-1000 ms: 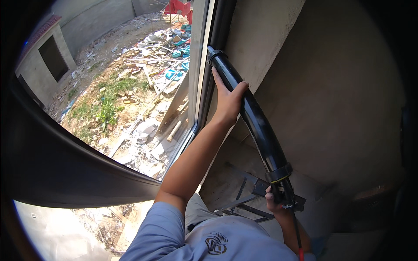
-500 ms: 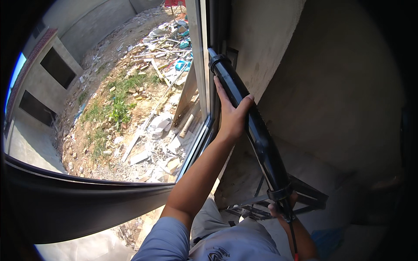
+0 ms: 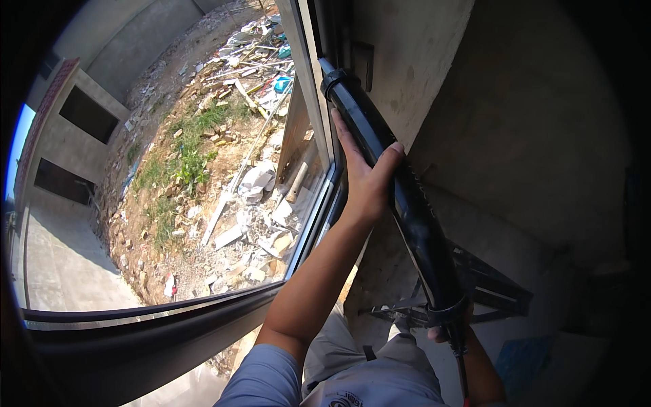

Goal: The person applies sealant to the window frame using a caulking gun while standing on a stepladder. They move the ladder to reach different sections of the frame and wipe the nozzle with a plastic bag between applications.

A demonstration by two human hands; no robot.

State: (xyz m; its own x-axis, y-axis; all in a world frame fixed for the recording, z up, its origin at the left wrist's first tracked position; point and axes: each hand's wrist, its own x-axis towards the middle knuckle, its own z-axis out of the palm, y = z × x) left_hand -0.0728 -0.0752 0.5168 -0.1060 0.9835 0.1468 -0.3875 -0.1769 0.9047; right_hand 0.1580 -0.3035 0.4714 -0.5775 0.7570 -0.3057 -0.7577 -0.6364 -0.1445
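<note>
Two hands grip one long black caulking gun [image 3: 397, 197], its tip against the window frame [image 3: 313, 102]. Left hand [image 3: 366, 173] wraps around the barrel up high; right hand [image 3: 453, 331] clamps the handle low, mostly hidden.

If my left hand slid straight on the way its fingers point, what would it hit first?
Probably the collar at the black caulking gun tube's nozzle end; left hand points up along it toward the window frame. Depth unclear.
</note>
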